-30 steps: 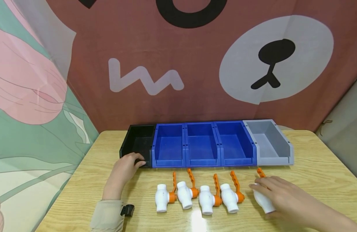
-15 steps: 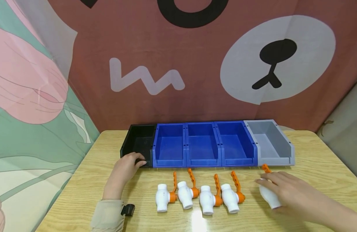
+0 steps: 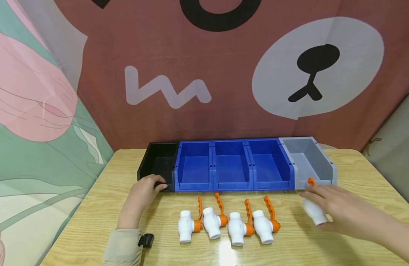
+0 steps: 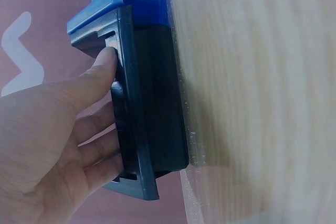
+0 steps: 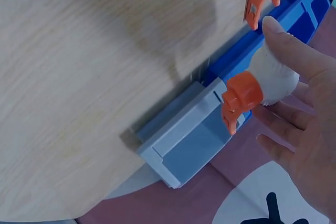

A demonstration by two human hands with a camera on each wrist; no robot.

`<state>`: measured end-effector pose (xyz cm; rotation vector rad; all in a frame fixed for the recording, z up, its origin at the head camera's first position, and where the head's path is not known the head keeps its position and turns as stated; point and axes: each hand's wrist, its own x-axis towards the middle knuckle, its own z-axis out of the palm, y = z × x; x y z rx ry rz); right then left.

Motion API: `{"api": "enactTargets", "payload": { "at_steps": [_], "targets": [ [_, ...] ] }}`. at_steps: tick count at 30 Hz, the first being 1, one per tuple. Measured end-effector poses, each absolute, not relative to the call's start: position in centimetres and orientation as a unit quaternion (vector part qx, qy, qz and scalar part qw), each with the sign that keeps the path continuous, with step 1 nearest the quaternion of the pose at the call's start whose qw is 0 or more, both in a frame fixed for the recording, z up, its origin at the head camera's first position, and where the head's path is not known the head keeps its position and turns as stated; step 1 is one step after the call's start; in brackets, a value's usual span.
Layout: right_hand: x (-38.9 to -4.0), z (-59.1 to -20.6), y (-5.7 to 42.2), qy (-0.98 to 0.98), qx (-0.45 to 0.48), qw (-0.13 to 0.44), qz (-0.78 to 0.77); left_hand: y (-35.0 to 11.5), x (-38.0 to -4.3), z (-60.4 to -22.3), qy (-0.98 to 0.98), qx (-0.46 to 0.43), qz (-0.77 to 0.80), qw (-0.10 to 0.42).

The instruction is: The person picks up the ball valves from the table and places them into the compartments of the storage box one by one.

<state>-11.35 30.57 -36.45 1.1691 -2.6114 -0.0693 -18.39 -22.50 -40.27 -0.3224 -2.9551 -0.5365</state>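
At the right of the head view, the right hand [image 3: 337,207] holds a white valve [image 3: 314,211] above the desk [image 3: 364,177], fingers and thumb clamped round its white body; the tip of its orange handle overlaps the front of the grey bin [image 3: 328,170], and whether the two touch I cannot tell. At lower left of centre, the left hand [image 3: 145,190] grips the front wall of the black bin [image 3: 162,162], thumb outside and fingers inside. Three blue bins [image 3: 232,186] stand between the black and grey ones in one row across the middle. Below them, at bottom centre, four more valves [image 3: 237,229] lie side by side, orange handles pointing up the frame.
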Motion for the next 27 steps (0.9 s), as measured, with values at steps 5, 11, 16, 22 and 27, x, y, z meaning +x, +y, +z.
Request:
{"api": "enactTargets", "payload": {
  "at_steps": [5, 11, 16, 22, 27],
  "targets": [
    [-12.1, -36.0, 31.0, -0.898, 0.410, 0.158, -0.023, -22.5, -18.4, -40.2, -0.976, -0.107, -0.178, 0.060],
    [-12.8, -35.5, 31.4, -0.896, 0.411, 0.164, -0.026, -22.4, -18.5, -40.1, -0.976, -0.109, -0.180, 0.060],
    [-13.6, -35.1, 31.5, -0.901, 0.405, 0.151, -0.031, -22.4, -18.4, -40.0, -0.976, -0.108, -0.179, 0.058],
    [-14.4, -34.8, 31.7, -0.903, 0.402, 0.146, -0.030, -22.5, -18.4, -40.1, -0.977, -0.105, -0.178, 0.059],
    [-15.2, -34.5, 31.9, -0.915, 0.385, 0.117, -0.027, -22.6, -18.4, -40.1, -0.977, -0.105, -0.178, 0.053]
  ]
}}
